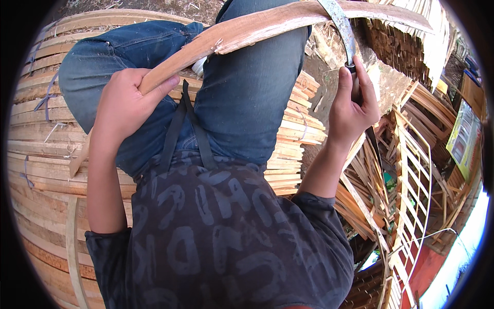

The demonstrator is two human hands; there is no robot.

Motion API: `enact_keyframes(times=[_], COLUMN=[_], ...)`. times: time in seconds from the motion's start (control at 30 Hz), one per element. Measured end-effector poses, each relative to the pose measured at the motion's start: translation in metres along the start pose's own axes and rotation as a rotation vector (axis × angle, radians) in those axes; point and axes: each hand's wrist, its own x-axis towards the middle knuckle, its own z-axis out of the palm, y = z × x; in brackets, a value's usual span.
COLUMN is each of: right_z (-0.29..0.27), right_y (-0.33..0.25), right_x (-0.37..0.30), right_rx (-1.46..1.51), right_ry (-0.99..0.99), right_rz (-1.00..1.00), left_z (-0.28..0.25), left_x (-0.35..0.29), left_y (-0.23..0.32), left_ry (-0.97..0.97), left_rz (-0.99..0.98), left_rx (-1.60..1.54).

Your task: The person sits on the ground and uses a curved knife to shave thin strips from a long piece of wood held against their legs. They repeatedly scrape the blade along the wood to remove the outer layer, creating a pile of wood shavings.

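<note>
A long wooden strip [252, 28] with a rough, splintered lower edge slants across my raised knees, rising from left to right. My left hand [121, 100] is closed around its near end, thumb along the top. Dark-handled and held in my right hand [356, 100], a machete [338, 26] has a broad, worn metal blade that lies across the strip near its far part. The fingers of that hand wrap the handle, with the index finger stretched along it. The blade's tip runs past the upper picture edge, out of sight.
Bundled wooden slats [41, 110], tied with purple string, stack up at the left and beneath me. More slat ends [288, 159] show right of my legs. A slatted wooden frame [411, 175] and loose strips [363, 201] stand at the right. A wood pile [399, 51] lies beyond.
</note>
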Motion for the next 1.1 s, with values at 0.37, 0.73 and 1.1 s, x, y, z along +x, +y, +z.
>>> enact_keyframes(times=[0.37, 0.73, 1.1], right_z=[0.008, -0.015, -0.014], right_y=[-0.002, 0.012, 0.026], right_x=[0.004, 0.030, 0.043], right_rx=[-0.014, -0.126, -0.216], right_ry=[0.090, 0.060, 0.092], right_rz=[-0.158, -0.143, -0.207], left_z=[-0.001, -0.003, 0.002], left_x=[0.003, 0.006, 0.005], left_y=[0.002, -0.005, -0.003], left_ry=[-0.001, -0.030, 0.000], left_rz=[-0.039, -0.025, 0.002], left_rx=[0.012, -0.027, -0.056])
